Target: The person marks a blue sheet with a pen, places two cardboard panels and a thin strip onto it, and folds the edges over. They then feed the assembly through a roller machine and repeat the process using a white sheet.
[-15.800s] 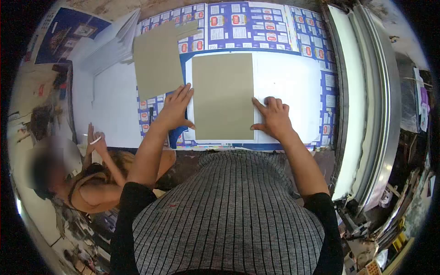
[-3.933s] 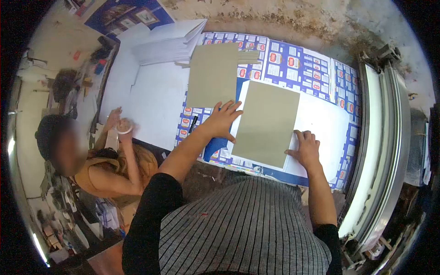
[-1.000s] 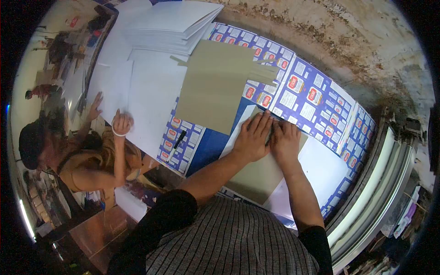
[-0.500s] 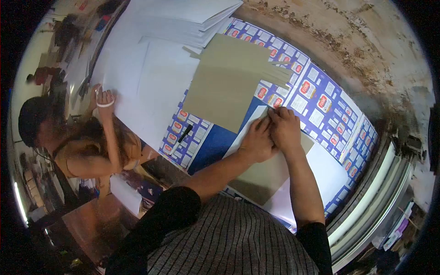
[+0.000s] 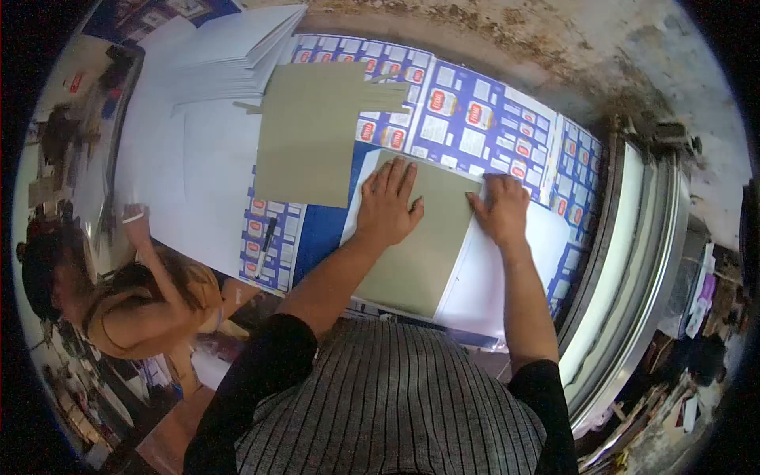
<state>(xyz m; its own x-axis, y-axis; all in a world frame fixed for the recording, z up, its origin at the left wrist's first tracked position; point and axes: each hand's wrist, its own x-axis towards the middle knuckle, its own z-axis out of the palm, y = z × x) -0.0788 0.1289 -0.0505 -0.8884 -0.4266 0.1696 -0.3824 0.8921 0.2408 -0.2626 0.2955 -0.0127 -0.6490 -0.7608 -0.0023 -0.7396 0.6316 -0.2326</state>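
My left hand (image 5: 389, 204) lies flat with its fingers spread over the upper left part of a grey-brown board (image 5: 423, 257) and the white strip along its left edge. My right hand (image 5: 503, 210) rests at the top edge of a white sheet (image 5: 495, 277), just right of the board. Its thumb is apart from the bent fingers, and nothing shows in its grasp. Blue material (image 5: 321, 237) shows along the left of the white strip. A second grey-brown board (image 5: 305, 134) lies beyond, with narrow strips (image 5: 384, 96) of the same board beside it.
Purple printed sheets (image 5: 467, 119) cover the table under the boards. A black marker (image 5: 267, 241) lies at the left. Large white sheets (image 5: 214, 158) and a folded paper stack (image 5: 229, 63) lie farther left. A co-worker (image 5: 146, 305) is at the left edge; long rollers (image 5: 625, 277) stand right.
My hands have moved apart from where they were together at the board's upper left corner. The right one is now to the right; the left one has flattened. The camera view has turned.
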